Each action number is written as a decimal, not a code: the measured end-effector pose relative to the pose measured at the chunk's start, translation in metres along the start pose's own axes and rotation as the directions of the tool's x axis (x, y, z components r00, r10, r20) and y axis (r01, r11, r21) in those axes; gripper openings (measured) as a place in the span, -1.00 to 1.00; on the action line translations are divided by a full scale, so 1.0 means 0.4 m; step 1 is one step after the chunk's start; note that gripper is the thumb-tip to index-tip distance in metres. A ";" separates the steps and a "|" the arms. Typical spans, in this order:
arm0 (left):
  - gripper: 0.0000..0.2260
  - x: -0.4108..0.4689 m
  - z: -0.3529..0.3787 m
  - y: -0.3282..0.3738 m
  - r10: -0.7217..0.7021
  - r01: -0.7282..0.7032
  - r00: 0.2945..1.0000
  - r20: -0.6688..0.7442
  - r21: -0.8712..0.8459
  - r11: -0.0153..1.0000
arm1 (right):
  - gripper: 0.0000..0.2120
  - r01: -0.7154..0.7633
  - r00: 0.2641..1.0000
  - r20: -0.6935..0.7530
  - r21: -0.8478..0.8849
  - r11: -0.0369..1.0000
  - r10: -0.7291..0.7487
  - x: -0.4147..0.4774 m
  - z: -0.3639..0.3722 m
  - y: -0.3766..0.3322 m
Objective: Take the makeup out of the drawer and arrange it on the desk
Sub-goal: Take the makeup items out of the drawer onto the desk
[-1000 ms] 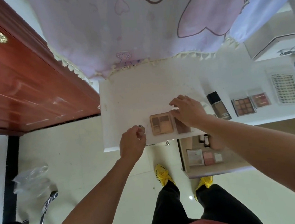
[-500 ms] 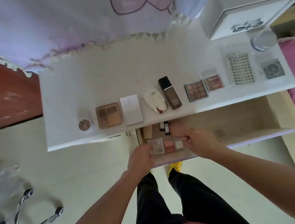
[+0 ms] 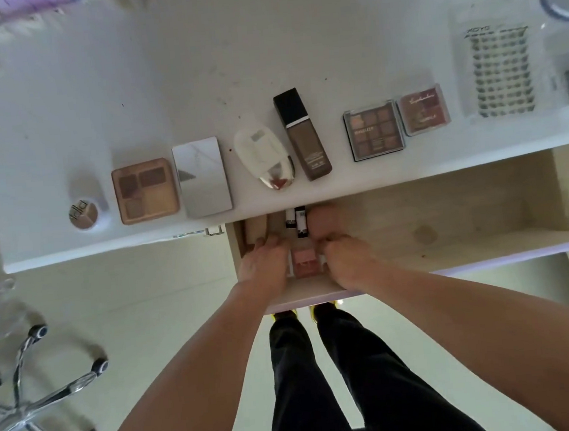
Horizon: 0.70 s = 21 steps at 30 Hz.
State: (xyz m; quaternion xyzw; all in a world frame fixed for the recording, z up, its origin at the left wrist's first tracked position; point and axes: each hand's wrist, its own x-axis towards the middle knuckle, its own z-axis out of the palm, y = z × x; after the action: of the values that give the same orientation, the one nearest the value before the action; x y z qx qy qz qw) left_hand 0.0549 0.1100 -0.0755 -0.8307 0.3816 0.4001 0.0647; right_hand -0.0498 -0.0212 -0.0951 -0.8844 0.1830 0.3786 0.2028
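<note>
1. Flanking the pink palette point(image 3: 303, 262) in the open drawer point(image 3: 464, 206): left hand point(image 3: 263, 268), right hand point(image 3: 346, 265).
2. Fingers point(image 3: 271, 243) curl downward; whether either grips anything, can't tell.
3. Foundation bottle point(image 3: 303, 134) lies on the desk point(image 3: 196, 85), near its front edge.

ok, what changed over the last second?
Both hands left the desk and dropped into the open drawer. The left hand let go of the round jar, and the right hand came off the silver compact. They now sit either side of the pink palette; a grip can't be confirmed. The desk row, from the brown palette to the foundation bottle, stayed put.
</note>
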 end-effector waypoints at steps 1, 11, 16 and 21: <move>-0.50 0.007 0.005 0.004 -0.008 0.008 1.000 0.003 0.011 1.000 | -0.65 -0.003 1.000 0.000 -0.007 1.000 0.003 0.003 0.004 0.002; -0.67 0.017 0.011 0.028 -0.089 0.092 0.996 -0.029 0.174 0.980 | -0.72 -0.042 0.999 -0.021 -0.019 0.999 0.042 -0.002 -0.002 0.033; -0.75 0.012 -0.027 0.028 -0.050 0.057 0.998 -0.042 0.183 0.981 | -0.74 -0.031 0.999 -0.015 0.067 0.997 0.032 -0.039 -0.023 0.078; -0.95 -0.079 -0.094 0.003 -0.128 0.081 0.979 -0.159 -0.272 0.959 | -0.82 0.054 0.997 -0.068 0.272 0.961 -0.037 -0.124 -0.085 0.089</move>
State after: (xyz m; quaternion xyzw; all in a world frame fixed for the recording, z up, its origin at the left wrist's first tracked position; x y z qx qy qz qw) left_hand 0.0648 0.1118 -0.0275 -0.8828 0.2844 0.3691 -0.0592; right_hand -0.0786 -0.0598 -0.0446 -0.8632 0.2195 0.3172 0.3259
